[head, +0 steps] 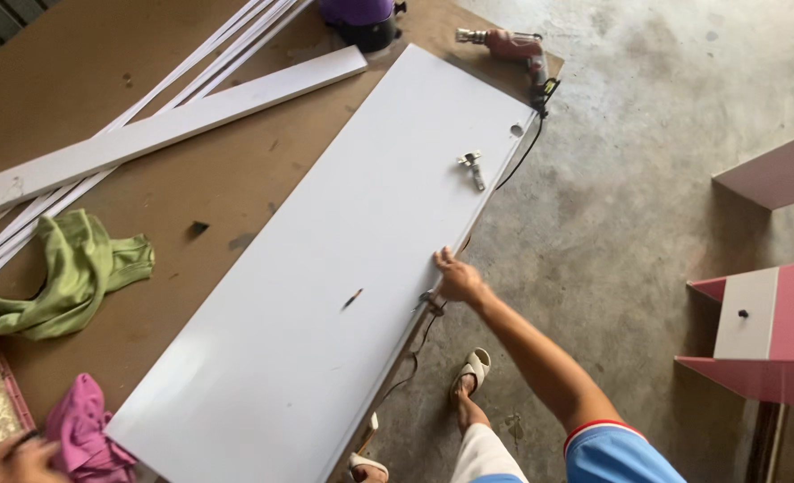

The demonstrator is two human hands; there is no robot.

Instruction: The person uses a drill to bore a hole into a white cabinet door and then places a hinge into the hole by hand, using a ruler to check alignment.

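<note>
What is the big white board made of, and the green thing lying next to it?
The white panel looks like laminated wood board: smooth, faintly glossy, stiff, with a round hole drilled near one end. The green rag looks like soft cloth, since it is crumpled into folds.

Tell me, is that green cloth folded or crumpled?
Crumpled. The green cloth lies bunched in loose, uneven wrinkles on the brown table, with no neat edges.

One white panel (325, 277), one hinge (472, 166), one drill (513, 46), two cloths (green (71, 273), pink (84, 434)).
</note>
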